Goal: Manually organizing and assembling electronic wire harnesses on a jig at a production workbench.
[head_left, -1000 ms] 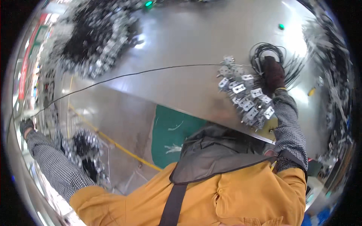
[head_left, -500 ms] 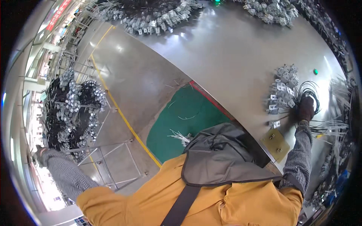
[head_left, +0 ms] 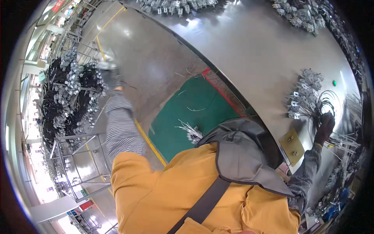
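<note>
My right hand, in a dark glove, is closed at the looped black cables on the metal table at the right. A cluster of grey metal brackets sits on the cables' ends beside it. My left hand, in a dark grey glove, reaches out over the floor at the left, blurred by motion. Silvery metal pieces show at its fingers and thin dark cable ends stick out beside it; its grip looks closed. Near my right forearm, a brass-coloured plate with two small fittings lies at the table edge.
A rack at the left carries black cables with metal brackets; a tubular frame stands below it. More bracket piles lie on the table's far side. Pale wires lie on the green mat. A green button-like dot shows on the table.
My left arm has swung from the far left edge up and inward, in front of the rack. My right hand and the cables have shifted slightly right and down in view, which has also turned.
</note>
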`<state>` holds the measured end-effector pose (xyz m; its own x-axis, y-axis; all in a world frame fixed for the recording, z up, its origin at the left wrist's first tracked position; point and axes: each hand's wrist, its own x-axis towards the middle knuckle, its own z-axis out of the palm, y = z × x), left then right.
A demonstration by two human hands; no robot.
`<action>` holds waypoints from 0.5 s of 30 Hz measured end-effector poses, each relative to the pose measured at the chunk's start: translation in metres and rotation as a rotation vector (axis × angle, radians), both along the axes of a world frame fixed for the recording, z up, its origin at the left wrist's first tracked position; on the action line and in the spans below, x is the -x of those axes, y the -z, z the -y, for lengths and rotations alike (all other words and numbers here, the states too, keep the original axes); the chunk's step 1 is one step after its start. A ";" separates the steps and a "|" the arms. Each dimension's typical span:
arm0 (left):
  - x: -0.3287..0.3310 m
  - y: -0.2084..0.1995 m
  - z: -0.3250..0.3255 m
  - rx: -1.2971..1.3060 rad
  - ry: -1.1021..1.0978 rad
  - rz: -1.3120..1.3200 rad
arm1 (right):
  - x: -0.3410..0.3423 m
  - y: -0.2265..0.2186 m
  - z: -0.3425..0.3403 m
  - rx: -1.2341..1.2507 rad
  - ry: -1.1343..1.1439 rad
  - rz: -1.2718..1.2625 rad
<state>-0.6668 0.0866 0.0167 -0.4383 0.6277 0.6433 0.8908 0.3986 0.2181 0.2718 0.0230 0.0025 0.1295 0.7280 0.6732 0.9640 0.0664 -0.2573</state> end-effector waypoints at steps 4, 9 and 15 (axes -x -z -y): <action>0.004 0.124 0.049 0.157 0.198 0.405 | -0.007 0.040 -0.016 0.132 -0.042 0.196; -0.075 0.262 0.049 0.269 0.247 0.766 | 0.007 0.055 0.009 0.081 -0.137 -0.424; -0.209 0.331 -0.048 0.358 0.262 1.382 | 0.053 0.008 0.056 0.228 -0.006 -0.516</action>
